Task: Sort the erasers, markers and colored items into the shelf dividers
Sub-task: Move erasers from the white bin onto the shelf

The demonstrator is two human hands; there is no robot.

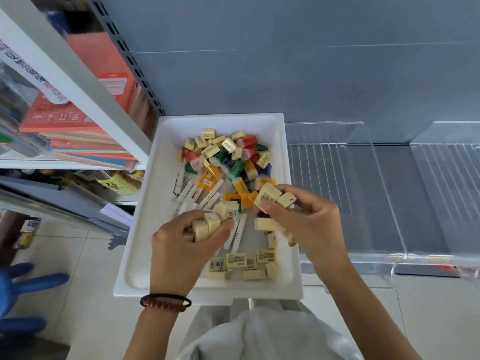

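Gathering step: left hand [181, 245] and right hand [309, 216] each clutch several erasers [270, 196] over the tray [155, 203], frame centre. Next, presumably: carry them to the dividers [363, 157], right.

shelf [394, 193]: dark grey, ribbed clear liner at the back | on it: upright clear dividers [380, 183], well apart | left end: white tray [145, 203] holding cream erasers [235, 261], white markers [192, 190], coloured items [235, 168] heaped together

A grey-blue panelled wall [311, 61] rises far; white metal shelving [78, 81] holding orange-red boxes [52, 118] stands left, over pale floor tiles [78, 268] and a blue plastic stool [31, 284].
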